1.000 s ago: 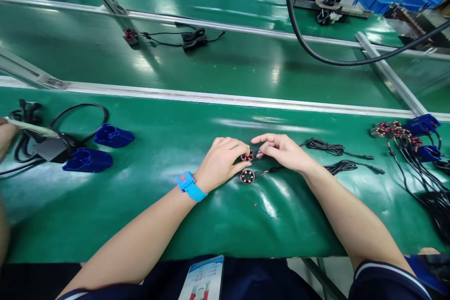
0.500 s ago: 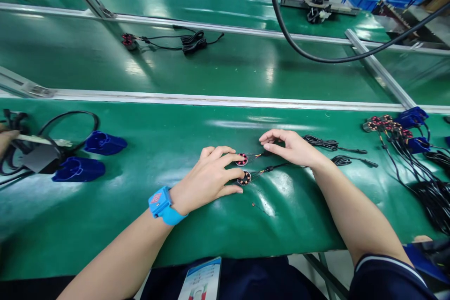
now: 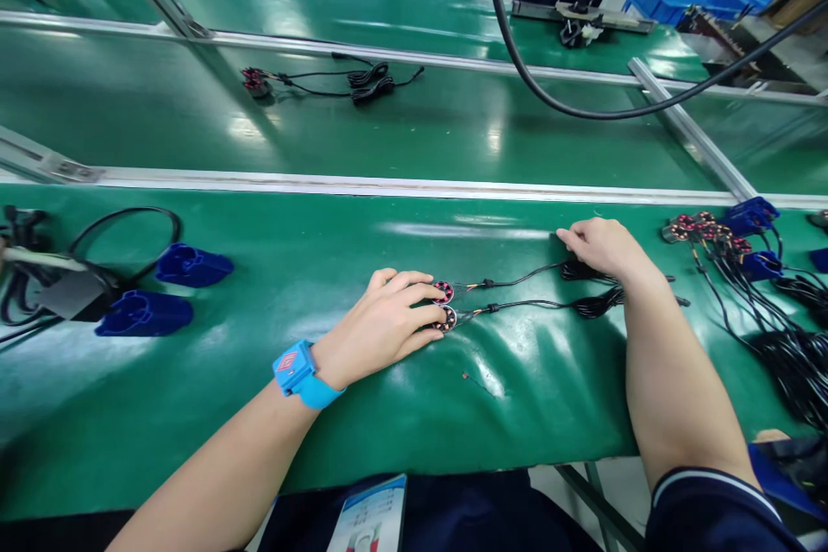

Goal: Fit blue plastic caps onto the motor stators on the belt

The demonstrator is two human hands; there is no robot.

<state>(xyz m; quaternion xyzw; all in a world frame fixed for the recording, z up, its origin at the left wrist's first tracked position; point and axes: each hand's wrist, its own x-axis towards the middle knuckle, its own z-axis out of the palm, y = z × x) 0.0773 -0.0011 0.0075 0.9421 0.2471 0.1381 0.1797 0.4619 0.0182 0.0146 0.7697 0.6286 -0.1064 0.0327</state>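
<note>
Two small round coil parts lie side by side on the green belt (image 3: pixel 272 414), an upper one (image 3: pixel 443 291) and a lower one (image 3: pixel 446 318). My left hand (image 3: pixel 381 323), with a blue wristband, rests on them, fingertips pressing both down. A thin black wire runs right from each coil to a bundled cable. My right hand (image 3: pixel 601 246) is curled over the upper cable bundle (image 3: pixel 579 272), gripping it. The lower cable bundle (image 3: pixel 599 304) lies just below that hand.
A heap of coil parts (image 3: pixel 695 228) with black wires and blue housings (image 3: pixel 750 214) lies at the right. Two blue housings (image 3: pixel 191 265) and black cables sit at the left. Another wired part (image 3: pixel 310 79) lies on the far belt. Another person stands at the top right.
My right hand slid right along the wires from beside the coils to the cable bundles, drawing the wires out straight. My left hand stayed on the two coils.
</note>
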